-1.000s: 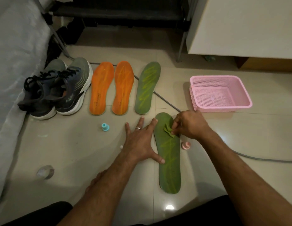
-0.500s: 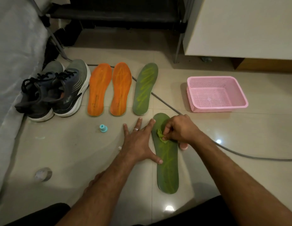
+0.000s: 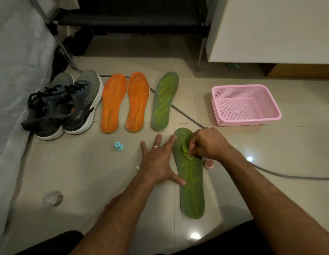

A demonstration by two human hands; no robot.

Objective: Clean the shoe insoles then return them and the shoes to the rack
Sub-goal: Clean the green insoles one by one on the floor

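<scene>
A green insole (image 3: 192,188) lies lengthwise on the tiled floor in front of me. My right hand (image 3: 208,144) pinches a small crumpled green cloth (image 3: 185,150) against its upper part. My left hand (image 3: 160,161) lies flat with fingers spread on the floor, thumb and forefinger touching the insole's left edge. Farther back lie a second green insole (image 3: 164,101) and two orange insoles (image 3: 113,103) (image 3: 138,101) side by side. A pair of dark grey sneakers (image 3: 68,105) stands at the left. The dark shoe rack (image 3: 130,17) is at the back.
A pink mesh basket (image 3: 245,104) sits at the right. A grey cable (image 3: 281,174) runs across the floor behind the insoles. A small teal cap (image 3: 119,146), a pink cap (image 3: 209,164) and a clear lid (image 3: 53,198) lie on the tiles. White fabric hangs at the left, a white cabinet at the back right.
My right hand has slid the cloth a little down and leftward over the insole's upper part. The left hand has stayed planted beside the insole.
</scene>
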